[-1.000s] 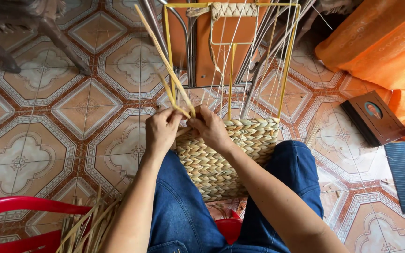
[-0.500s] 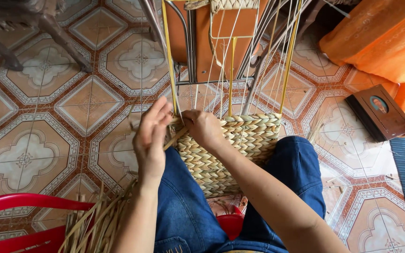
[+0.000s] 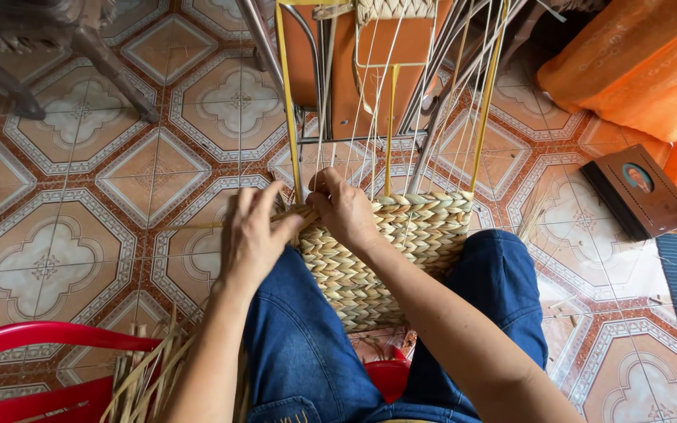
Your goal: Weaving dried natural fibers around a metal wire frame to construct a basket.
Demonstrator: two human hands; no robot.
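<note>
Woven straw panel (image 3: 378,258) lies across the person's lap, between the blue-jeaned knees, its top edge meeting the yellow metal frame (image 3: 285,94) that stands upright in front. Since a second ago the long strands that rose from the hands up past the frame have come down; half a second ago the left hand was raised with fingers fanned, and now it has settled lower against the panel's upper left corner. The left hand (image 3: 251,235) is half spread, palm down, thumb and forefinger pinching a flat straw strand (image 3: 221,225) that runs sideways over the tiles. The right hand (image 3: 344,207) is curled, fingers pressed together on the top row of weave beside the left frame post, gripping the same strand's end. Thin cords (image 3: 425,117) stretch up from the weave inside the frame. At lower left a red plastic chair (image 3: 33,345) holds a bundle of loose dried straw (image 3: 146,372).
</note>
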